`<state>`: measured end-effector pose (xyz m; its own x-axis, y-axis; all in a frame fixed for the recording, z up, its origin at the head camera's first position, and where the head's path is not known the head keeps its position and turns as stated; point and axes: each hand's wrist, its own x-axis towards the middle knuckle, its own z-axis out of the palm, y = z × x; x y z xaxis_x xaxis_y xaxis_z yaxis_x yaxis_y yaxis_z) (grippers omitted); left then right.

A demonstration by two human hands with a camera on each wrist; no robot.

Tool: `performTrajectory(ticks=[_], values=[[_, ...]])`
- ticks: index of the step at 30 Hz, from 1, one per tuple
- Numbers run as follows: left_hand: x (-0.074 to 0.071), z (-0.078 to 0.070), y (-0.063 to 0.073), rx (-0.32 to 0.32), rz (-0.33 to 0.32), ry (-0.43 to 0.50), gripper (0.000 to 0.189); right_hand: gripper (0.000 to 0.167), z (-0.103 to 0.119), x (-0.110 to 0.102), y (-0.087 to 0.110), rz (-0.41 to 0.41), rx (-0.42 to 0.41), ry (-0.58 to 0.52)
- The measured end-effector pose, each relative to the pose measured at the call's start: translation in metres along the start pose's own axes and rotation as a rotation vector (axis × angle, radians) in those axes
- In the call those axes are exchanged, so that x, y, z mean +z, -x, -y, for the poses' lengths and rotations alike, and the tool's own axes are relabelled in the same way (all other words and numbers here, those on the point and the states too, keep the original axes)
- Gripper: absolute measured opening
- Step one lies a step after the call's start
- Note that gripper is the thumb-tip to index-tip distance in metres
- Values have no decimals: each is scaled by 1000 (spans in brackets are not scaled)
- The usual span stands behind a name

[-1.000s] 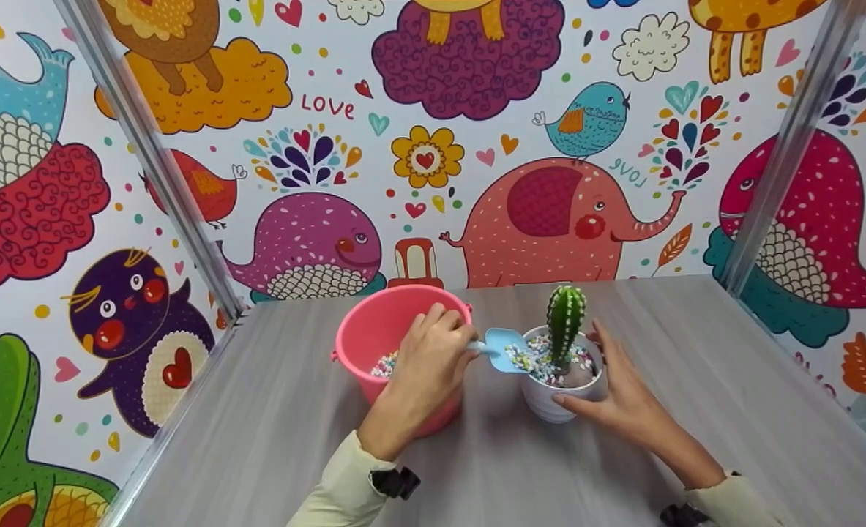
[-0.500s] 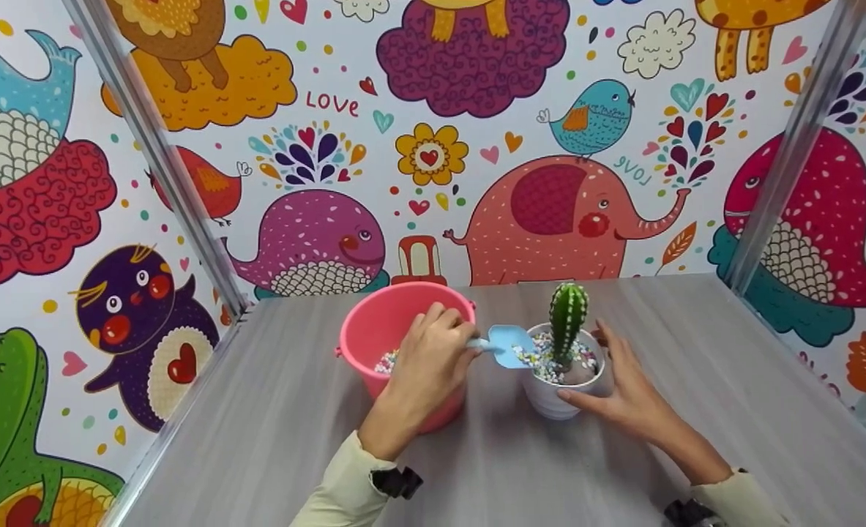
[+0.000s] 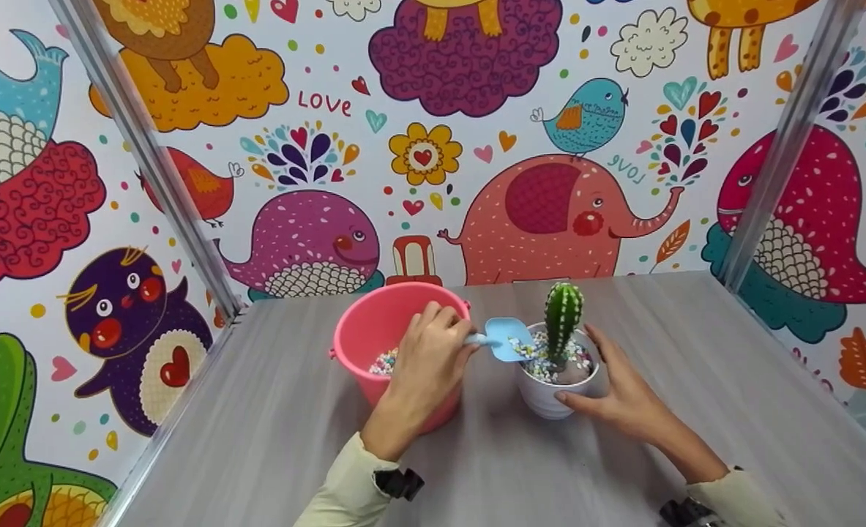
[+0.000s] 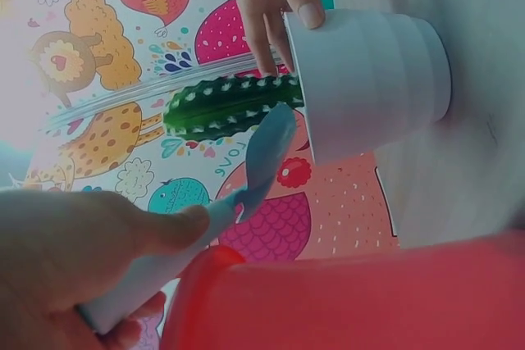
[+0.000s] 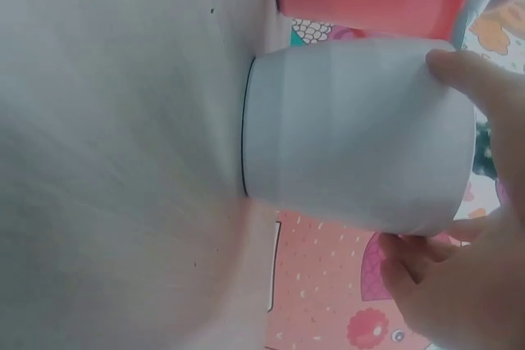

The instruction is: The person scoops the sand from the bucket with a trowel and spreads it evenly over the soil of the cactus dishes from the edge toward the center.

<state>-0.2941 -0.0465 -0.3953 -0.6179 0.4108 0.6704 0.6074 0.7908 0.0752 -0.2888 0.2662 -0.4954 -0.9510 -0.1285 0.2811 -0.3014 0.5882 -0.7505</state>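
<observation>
My left hand [image 3: 427,359] grips the handle of a light blue toy shovel [image 3: 507,338], above the near right side of the pink bucket [image 3: 363,333]. The shovel's blade reaches over the left rim of a white ribbed flowerpot [image 3: 550,399], with some coloured pebbles [image 3: 520,348] at its tip. Inside the pot stands a green cactus [image 3: 563,318], more pebbles around its base. My right hand [image 3: 619,391] holds the pot from the right, thumb on the near side and fingers behind. In the left wrist view the shovel [image 4: 269,149] slants close by the cactus [image 4: 225,108].
More coloured pebbles [image 3: 384,362] lie in the bottom of the bucket, partly hidden by my left hand. The grey wood-grain table [image 3: 279,439] ends at a cartoon-printed back wall [image 3: 418,80], with metal posts [image 3: 791,154] at the corners.
The shovel's blade has risen slightly over the pot's rim. Both hands keep their grips in nearly the same places, and the head view has shifted a little.
</observation>
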Motion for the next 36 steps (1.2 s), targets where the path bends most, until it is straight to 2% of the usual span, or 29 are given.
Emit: performTrajectory(ticks=[9, 17, 25, 29, 36], values=[[0, -4, 2, 15, -20, -91, 32, 125, 4, 4, 1, -24, 31, 43], [0, -9, 5, 28, 35, -93, 33, 127, 8, 6, 3, -49, 70, 106], [4, -19, 3, 87, -2, -143, 31, 122, 5, 5, 4, 4, 7, 64], [7, -22, 4, 94, -22, -151, 31, 118, 5, 7, 4, 35, -46, 60], [10, -25, 5, 93, -64, -137, 30, 119, 5, 7, 3, 42, -9, 51]])
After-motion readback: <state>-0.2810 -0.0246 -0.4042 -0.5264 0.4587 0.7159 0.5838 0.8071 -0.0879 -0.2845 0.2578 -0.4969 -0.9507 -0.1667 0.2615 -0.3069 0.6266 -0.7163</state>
